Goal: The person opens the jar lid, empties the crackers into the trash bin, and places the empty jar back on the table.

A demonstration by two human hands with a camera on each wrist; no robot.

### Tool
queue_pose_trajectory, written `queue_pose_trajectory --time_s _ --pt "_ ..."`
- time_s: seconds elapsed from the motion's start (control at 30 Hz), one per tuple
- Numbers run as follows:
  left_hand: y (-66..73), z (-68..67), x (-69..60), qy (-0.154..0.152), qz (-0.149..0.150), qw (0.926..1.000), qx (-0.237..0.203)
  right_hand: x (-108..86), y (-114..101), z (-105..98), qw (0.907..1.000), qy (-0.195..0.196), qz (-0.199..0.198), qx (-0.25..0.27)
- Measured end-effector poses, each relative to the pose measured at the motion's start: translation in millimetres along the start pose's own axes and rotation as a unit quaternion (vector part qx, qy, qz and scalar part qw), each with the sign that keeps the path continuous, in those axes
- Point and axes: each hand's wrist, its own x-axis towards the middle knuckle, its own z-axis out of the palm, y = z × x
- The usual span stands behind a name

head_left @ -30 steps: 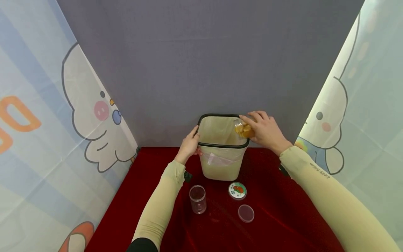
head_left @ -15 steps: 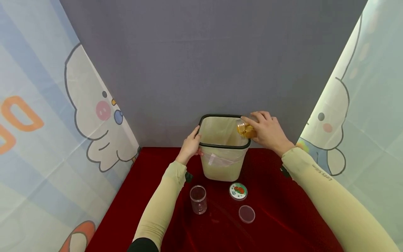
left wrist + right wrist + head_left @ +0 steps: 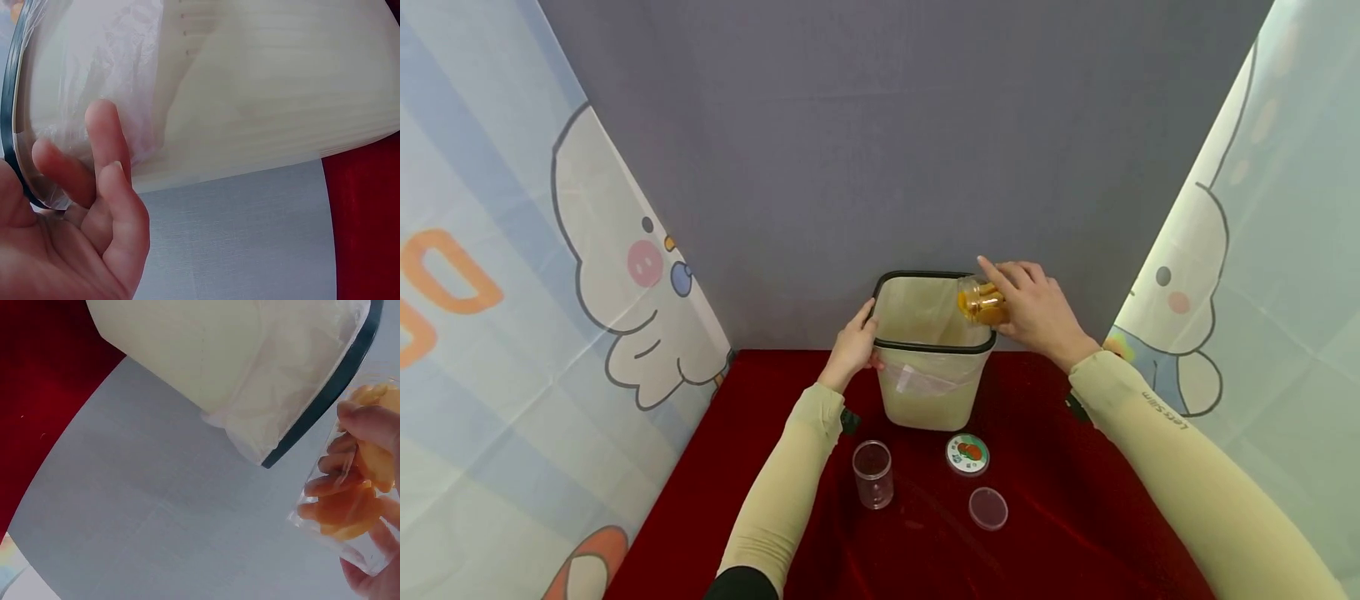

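Observation:
My left hand [image 3: 852,346] grips the left rim of a cream trash bin [image 3: 928,400], which has a dark rim and a clear plastic liner. In the left wrist view, its curled fingers [image 3: 106,134] lie against the liner. A clear jar [image 3: 981,302] with orange-yellow pieces inside is in my right hand [image 3: 1033,310]. The jar lies tipped sideways over the bin's right rim, mouth toward the bin. Thumb and fingers wrap the jar in the right wrist view, where the orange pieces [image 3: 350,509] show through its wall.
A second clear jar [image 3: 873,477] stands on the red cloth [image 3: 760,467], in front of the bin. To its right lie a round lid with a tomato picture [image 3: 967,455] and a plain clear lid [image 3: 988,509]. A grey curtain [image 3: 880,167] hangs behind.
The jar in my right hand has shifted slightly left and turned a little, and one finger has lifted off it. My left hand stays on the trash bin's rim.

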Motion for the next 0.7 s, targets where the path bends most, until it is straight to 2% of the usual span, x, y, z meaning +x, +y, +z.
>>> queue_pose_trajectory --time_s 0.23,0.5,0.7 --pt "-0.9 0.6 0.6 0.0 0.003 1.0 -0.006 0.2 0.1 0.2 1.0 0.007 0.0 0.004" --pt "-0.6 0.2 -0.3 0.006 0.008 0.9999 -0.003 0.3 0.9 -1.3 0.9999 -0.009 -0.007 -0.011" --pt "-0.2 -0.6 -1.6 0.004 0.007 1.0 -0.003 3.4 -0.7 -3.1 0.9986 -0.002 -0.045 -0.029"
